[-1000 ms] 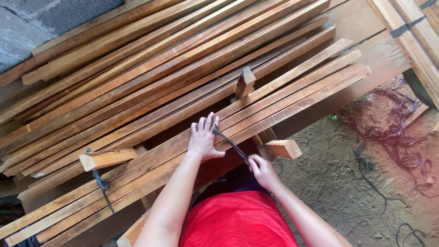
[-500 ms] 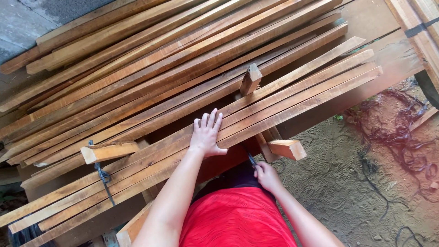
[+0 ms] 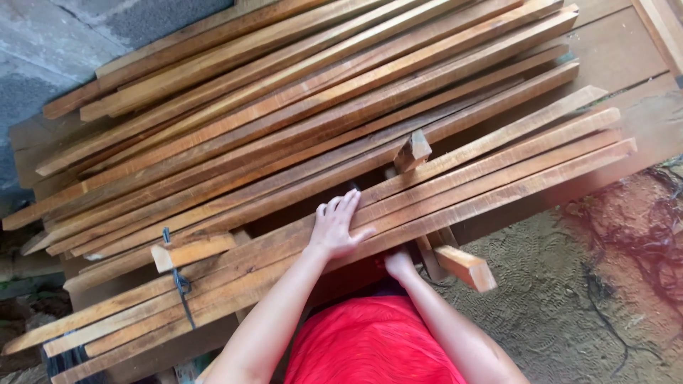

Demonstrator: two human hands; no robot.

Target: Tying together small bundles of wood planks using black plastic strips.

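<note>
Nearest the camera, a red garment [image 3: 370,341] fills the lower middle of the view, and both bare forearms reach up from it toward the near bundle of wooden slats [image 3: 441,188]. The right hand [image 3: 398,264] sits at the near underside edge of this bundle, partly tucked beneath the slats; its fingers are hidden, so whether it is open or closed, or holds anything, cannot be told. The left hand [image 3: 337,229] lies on top of the bundle, palm down, fingers spread flat and open, pressing on the slats without gripping. Just right of the right hand, a short wooden block [image 3: 466,267] juts from under the bundle. Toward the bundle's left end, a dark strap [image 3: 181,284] hangs across the slats beside another short block [image 3: 192,250]. A small upright block [image 3: 413,151] stands at the far side of the bundle. Beyond it lies a larger stack of long slats [image 3: 284,92] on the worktop [image 3: 612,43]. Sandy ground [image 3: 555,313] lies right of the bundle.
</note>
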